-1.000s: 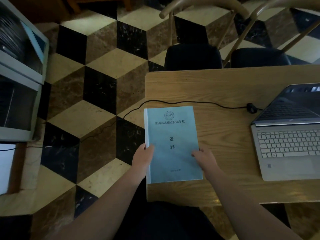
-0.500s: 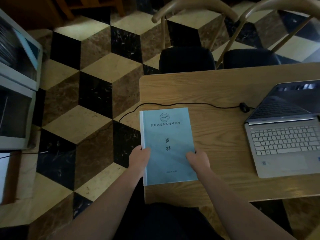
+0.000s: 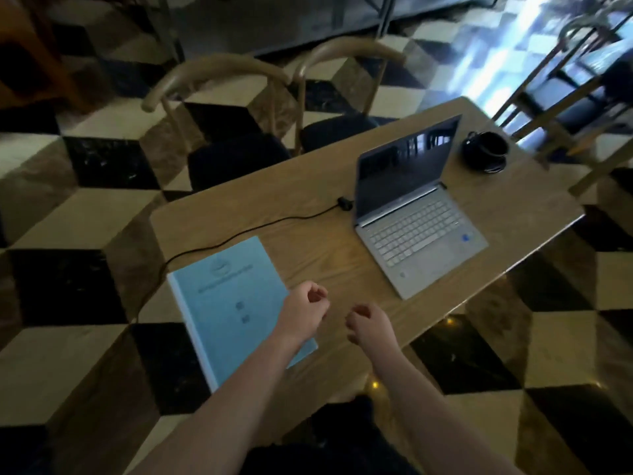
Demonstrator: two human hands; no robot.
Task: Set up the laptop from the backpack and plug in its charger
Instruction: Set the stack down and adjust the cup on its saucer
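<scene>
Wood grain runs along the pale rectangular table [image 3: 308, 214], where a thin silver laptop [image 3: 416, 214] stands open, its dark glossy screen upright, near the far right end. Its black charger cable [image 3: 260, 226] snakes from the laptop's left side off the table's left edge. A matte blue booklet [image 3: 233, 303] lies flat at the near left corner. Left hand [image 3: 303, 313] and right hand [image 3: 370, 325] hover with fingers loosely curled, holding nothing.

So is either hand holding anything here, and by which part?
Nothing is held. The left hand and right hand hang loosely curled above the table; the blue booklet lies flat.
</scene>
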